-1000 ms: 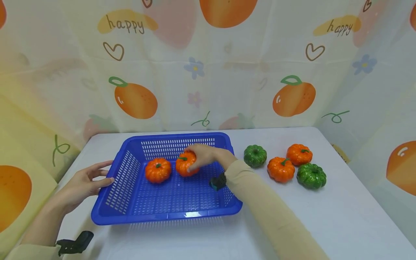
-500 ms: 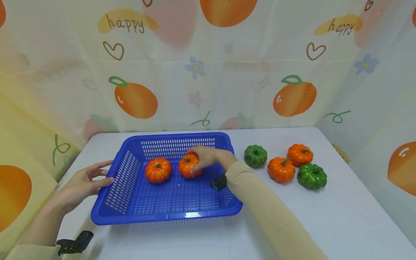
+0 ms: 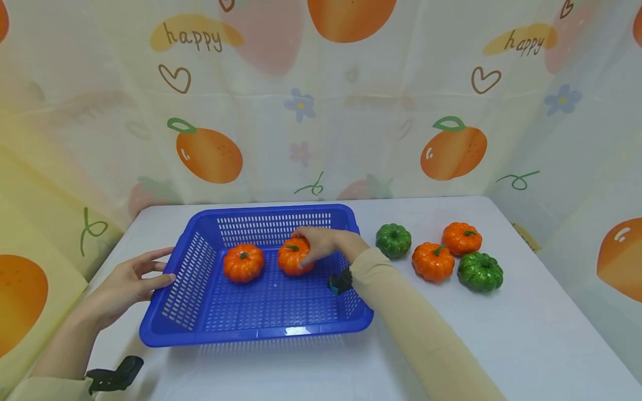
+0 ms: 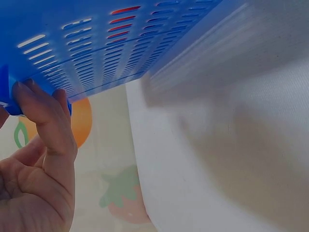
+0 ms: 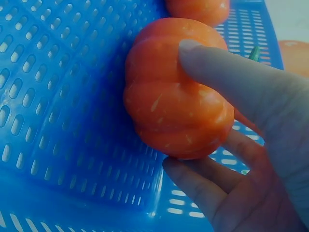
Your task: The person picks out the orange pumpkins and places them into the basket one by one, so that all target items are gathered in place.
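Observation:
My right hand (image 3: 321,244) reaches into a blue plastic basket (image 3: 258,334) and grips a small orange pumpkin (image 3: 291,257). In the right wrist view the thumb lies across the held pumpkin (image 5: 169,96), with the other fingers around its far side. To its left in the basket sits a second orange pumpkin (image 3: 243,263). At the basket's left side my left hand (image 3: 127,287) holds the rim, thumb over the edge. Seen from the left wrist, the fingers of that left hand (image 4: 46,140) curl up against the rim beside the slotted wall (image 4: 111,43).
Right of the basket, two orange pumpkins (image 3: 433,263) and two green ones, the nearer green pumpkin (image 3: 480,272) among them, sit in a loose group on the white table (image 3: 531,334). A fruit-printed curtain (image 3: 351,139) hangs behind the table.
My right hand and the pumpkin it grips have shifted a little to the right and slightly down inside the basket, away from the other pumpkin. The left hand stays at the rim.

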`<action>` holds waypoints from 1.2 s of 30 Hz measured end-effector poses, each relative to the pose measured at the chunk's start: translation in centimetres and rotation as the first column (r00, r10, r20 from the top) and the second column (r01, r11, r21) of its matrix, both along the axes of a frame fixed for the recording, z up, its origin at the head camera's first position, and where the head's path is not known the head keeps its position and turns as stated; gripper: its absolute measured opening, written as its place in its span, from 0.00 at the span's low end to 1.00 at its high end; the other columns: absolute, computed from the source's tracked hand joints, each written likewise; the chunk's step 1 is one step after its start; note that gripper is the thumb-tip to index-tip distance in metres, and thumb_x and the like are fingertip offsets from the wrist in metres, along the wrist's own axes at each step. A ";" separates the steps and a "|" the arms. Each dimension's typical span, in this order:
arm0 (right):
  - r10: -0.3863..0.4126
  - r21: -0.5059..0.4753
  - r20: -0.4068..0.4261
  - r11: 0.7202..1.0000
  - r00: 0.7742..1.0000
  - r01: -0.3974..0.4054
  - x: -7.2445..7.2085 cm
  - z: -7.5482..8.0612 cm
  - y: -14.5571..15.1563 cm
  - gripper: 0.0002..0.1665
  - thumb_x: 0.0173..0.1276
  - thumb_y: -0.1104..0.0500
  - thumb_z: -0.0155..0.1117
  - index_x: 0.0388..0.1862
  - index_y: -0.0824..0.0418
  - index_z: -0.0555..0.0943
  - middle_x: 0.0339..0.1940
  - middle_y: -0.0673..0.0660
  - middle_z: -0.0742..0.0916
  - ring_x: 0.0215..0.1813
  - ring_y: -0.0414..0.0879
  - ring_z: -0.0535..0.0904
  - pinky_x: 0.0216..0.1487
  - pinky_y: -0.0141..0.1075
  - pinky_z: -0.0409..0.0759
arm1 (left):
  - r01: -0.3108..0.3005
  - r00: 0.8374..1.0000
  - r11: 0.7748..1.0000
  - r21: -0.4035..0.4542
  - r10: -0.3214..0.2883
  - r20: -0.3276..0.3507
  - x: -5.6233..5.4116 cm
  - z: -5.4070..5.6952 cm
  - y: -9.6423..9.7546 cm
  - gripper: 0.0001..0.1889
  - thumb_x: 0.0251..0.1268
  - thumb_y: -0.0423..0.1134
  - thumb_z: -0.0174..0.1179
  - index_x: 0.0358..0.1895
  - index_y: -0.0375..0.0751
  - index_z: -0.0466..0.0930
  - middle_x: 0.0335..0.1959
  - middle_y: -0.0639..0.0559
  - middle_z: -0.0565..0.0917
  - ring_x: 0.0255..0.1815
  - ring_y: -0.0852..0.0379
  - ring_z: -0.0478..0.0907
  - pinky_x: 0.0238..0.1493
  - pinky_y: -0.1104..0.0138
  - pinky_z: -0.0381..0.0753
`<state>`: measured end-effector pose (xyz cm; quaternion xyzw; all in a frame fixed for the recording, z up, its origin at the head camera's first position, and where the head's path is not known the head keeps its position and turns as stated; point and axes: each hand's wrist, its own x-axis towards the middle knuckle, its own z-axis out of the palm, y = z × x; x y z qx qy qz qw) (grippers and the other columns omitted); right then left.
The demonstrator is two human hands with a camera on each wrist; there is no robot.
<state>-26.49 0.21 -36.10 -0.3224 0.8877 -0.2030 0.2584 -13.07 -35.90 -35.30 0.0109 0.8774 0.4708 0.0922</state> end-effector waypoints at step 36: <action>0.033 -0.025 0.060 0.999 0.998 -0.031 0.1 0.0 0.4 0.42 0.60 0.54 0.65 0.70 0.58 0.56 0.66 0.56 0.68 0.64 0.48 0.64 0.67 0.40 0.62 | -0.010 1.000 1.000 -0.012 0.011 0.018 0.3 0.3 0.2 0.40 0.63 0.47 0.58 0.71 0.37 0.48 0.54 0.31 0.68 0.36 0.54 0.82 0.38 0.63 0.82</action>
